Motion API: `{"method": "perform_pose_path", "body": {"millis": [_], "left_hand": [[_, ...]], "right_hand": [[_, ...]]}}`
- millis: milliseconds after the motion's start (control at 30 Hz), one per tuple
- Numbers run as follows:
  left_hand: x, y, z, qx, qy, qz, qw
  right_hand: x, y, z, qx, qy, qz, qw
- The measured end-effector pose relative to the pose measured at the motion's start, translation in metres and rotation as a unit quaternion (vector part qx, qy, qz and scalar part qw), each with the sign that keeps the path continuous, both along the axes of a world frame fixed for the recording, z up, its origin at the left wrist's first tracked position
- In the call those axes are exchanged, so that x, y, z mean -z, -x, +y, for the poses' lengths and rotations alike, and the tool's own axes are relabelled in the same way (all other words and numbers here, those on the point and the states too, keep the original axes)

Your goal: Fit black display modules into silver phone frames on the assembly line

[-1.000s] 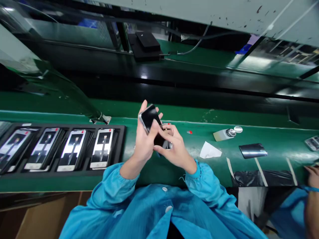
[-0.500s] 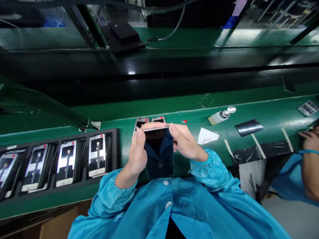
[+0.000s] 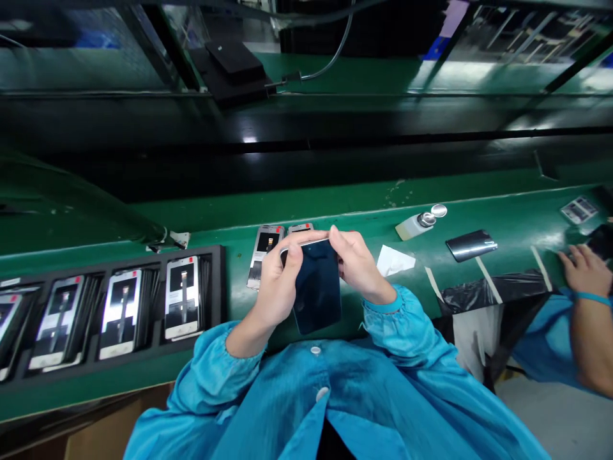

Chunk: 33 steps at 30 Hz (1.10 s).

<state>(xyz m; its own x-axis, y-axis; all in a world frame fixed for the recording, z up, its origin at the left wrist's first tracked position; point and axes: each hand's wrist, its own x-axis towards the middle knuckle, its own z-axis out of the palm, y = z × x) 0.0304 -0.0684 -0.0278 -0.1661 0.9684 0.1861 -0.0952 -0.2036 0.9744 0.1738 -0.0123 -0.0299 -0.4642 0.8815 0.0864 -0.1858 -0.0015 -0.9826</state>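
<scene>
A dark, glossy phone screen panel [image 3: 318, 291] is held in front of my chest, its dark face towards me. My left hand [image 3: 280, 271] grips its upper left corner, thumb on the face and fingers behind. At the upper right corner, my right hand [image 3: 357, 262] pinches the edge with the thumb on top; its other fingers are partly hidden behind the panel. Just beyond my hands, a white-framed phone screen part [image 3: 258, 262] with a red sticker lies on the green bench, beside a second similar part [image 3: 301, 227] mostly covered by my fingers.
A black tray [image 3: 221, 281] at left holds rows of upright phone screen parts [image 3: 182, 297]. To the right are a white wipe [image 3: 395, 260], a pump bottle [image 3: 416, 225] and a dark curved panel [image 3: 472, 245]. A co-worker's hand [image 3: 587, 271] rests at far right.
The panel has tilted, so more of its dark face shows, and it has shifted slightly right. My left thumb has moved onto its face. The co-worker's hand shows more fully.
</scene>
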Motion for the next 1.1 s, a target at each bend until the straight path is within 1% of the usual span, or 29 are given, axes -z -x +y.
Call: {"method": "perform_pose_path", "body": {"millis": [67, 133, 200, 233, 300, 367, 433, 533, 633, 800, 900, 1033, 1100], "left_hand": [[-0.002, 0.001, 0.005, 0.011, 0.037, -0.026, 0.999], [-0.004, 0.005, 0.014, 0.031, 0.078, -0.085, 0.993], [-0.006, 0.014, 0.025, 0.046, 0.110, -0.173, 0.978], [-0.008, 0.020, 0.031, 0.044, 0.115, -0.215, 0.969], [-0.013, 0.032, 0.041, 0.020, 0.103, -0.264, 0.959], [-0.020, 0.042, 0.048, -0.006, 0.088, -0.276, 0.957], [-0.028, 0.046, 0.052, -0.021, 0.083, -0.279, 0.957], [-0.037, 0.041, 0.053, -0.032, 0.080, -0.286, 0.954], [-0.042, 0.032, 0.053, -0.048, 0.080, -0.292, 0.952], [-0.040, 0.020, 0.057, -0.102, 0.081, -0.300, 0.945], [-0.039, 0.014, 0.060, -0.137, 0.058, -0.312, 0.938], [-0.040, 0.005, 0.070, -0.161, 0.021, -0.296, 0.941], [-0.041, -0.002, 0.080, -0.186, 0.020, -0.282, 0.941]], "right_hand": [[0.009, -0.003, 0.003, -0.009, 0.051, 0.007, 0.999], [0.017, -0.006, 0.003, -0.005, 0.080, 0.009, 0.997], [0.023, -0.009, -0.003, -0.003, 0.071, -0.004, 0.997], [0.025, -0.011, -0.007, -0.016, 0.056, -0.023, 0.998], [0.028, -0.016, -0.018, -0.074, 0.021, -0.067, 0.995], [0.029, -0.019, -0.027, -0.147, -0.003, -0.081, 0.986], [0.030, -0.021, -0.031, -0.188, -0.013, -0.061, 0.980], [0.032, -0.022, -0.032, -0.186, -0.020, -0.049, 0.981], [0.038, -0.021, -0.031, -0.180, -0.021, -0.055, 0.982], [0.055, -0.012, -0.036, -0.160, 0.010, 0.002, 0.987], [0.063, -0.005, -0.035, -0.171, 0.019, -0.001, 0.985], [0.066, 0.000, -0.026, -0.178, 0.034, -0.014, 0.983], [0.065, 0.002, -0.019, -0.197, 0.035, 0.010, 0.980]]}}
